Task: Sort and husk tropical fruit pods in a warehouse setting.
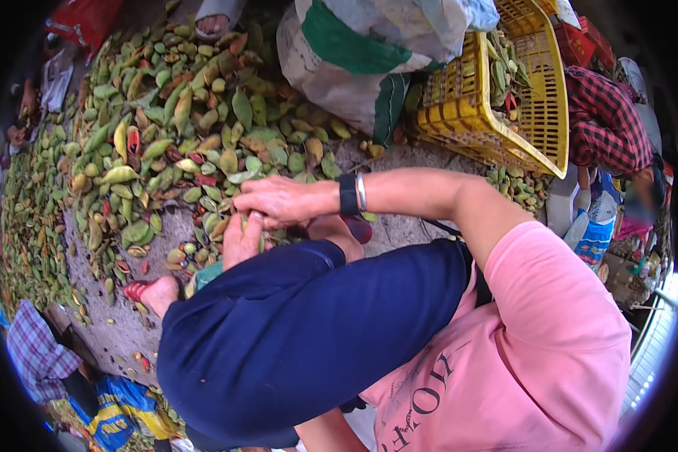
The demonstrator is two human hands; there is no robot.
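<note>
My right hand (pixel 282 200), with a black band and a bracelet at its wrist, is closed, its fingers bent down over the tips of my left hand. My left hand (pixel 241 239) comes out from behind my raised knee with thumb and fingers pinched together. A bit of green shows by its fingers, but what either hand holds is too small and hidden to tell. Just beyond both hands spreads a wide heap of green and brown seed pods (pixel 181 113), some split and red inside. A green bag or cloth (pixel 207 275) lies under my knee.
A yellow plastic crate (pixel 531 113) with pods in it lies tipped at the upper right, beside a large white and green sack (pixel 346 53). Other people sit around the heap, one in a checked red shirt (pixel 610 120), another in plaid (pixel 41 350). A blue and yellow bag (pixel 124 410) lies lower left.
</note>
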